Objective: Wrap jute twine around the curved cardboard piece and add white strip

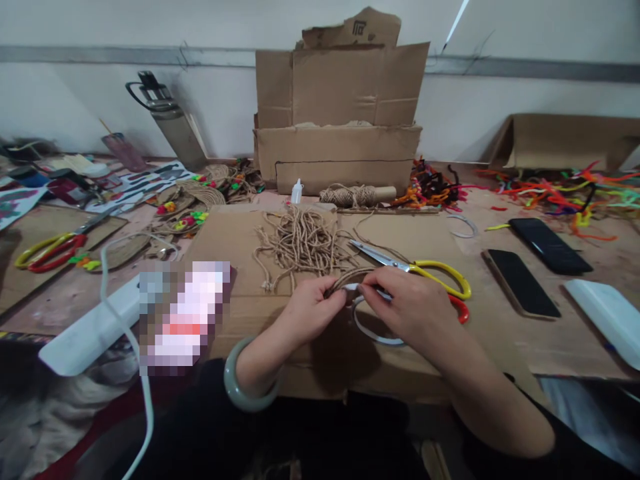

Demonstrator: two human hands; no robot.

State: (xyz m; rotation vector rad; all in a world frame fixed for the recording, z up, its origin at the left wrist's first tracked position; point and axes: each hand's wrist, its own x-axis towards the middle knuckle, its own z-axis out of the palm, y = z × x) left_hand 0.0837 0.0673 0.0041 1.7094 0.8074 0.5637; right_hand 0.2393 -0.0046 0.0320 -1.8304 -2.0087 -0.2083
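Note:
My left hand (311,308) and my right hand (405,303) meet over a flat cardboard sheet (240,240). Both pinch the top of a white ring (373,332), where brown jute twine (350,277) is wound round it. The left wrist wears a pale green bangle (245,380). Just beyond the hands lies a loose bundle of cut twine lengths (300,243). Scissors with yellow and red handles (425,273) lie right behind my right hand.
A twine spool (357,195) and a small glue bottle (297,191) stand before the cardboard box (340,133). Two phones (523,283) lie at right, near coloured pipe cleaners (560,193). Another pair of scissors (47,248), a white cable (115,293) and woven pieces sit left.

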